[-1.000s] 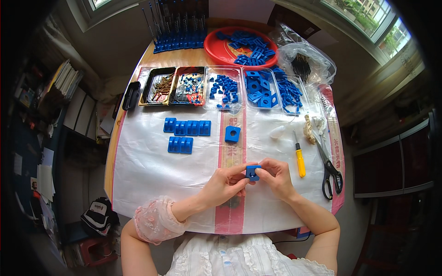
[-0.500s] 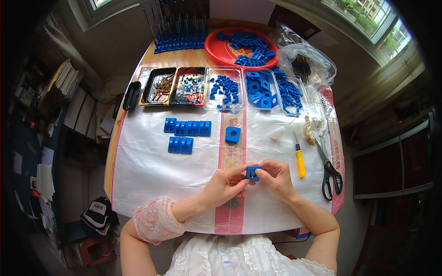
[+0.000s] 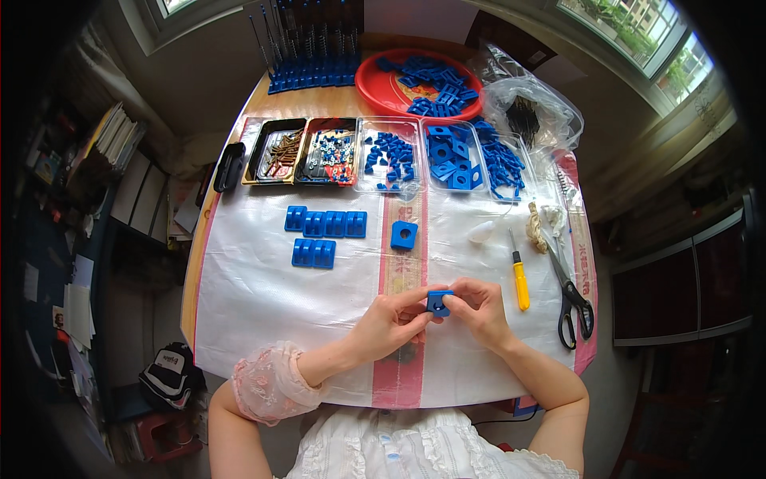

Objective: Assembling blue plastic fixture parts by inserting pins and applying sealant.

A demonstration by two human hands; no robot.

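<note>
We sat in a home workroom: a wooden table (image 3: 239,112) under a plastic sheet (image 3: 263,295), windows (image 3: 638,32) behind, bookshelves (image 3: 104,160) beside, trays of blue plastic parts (image 3: 447,156).

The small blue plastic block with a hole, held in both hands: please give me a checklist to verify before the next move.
1. Small blue plastic block gripped by fingers of both the left hand and the right hand: ok.
2. Hole side visible: ok.
3. Anything seated in the hole: cannot tell.
4. Yellow-handled screwdriver lies beside the right hand, not under it: ok.
5. Black-handled scissors lie apart from the hands: ok.
</note>
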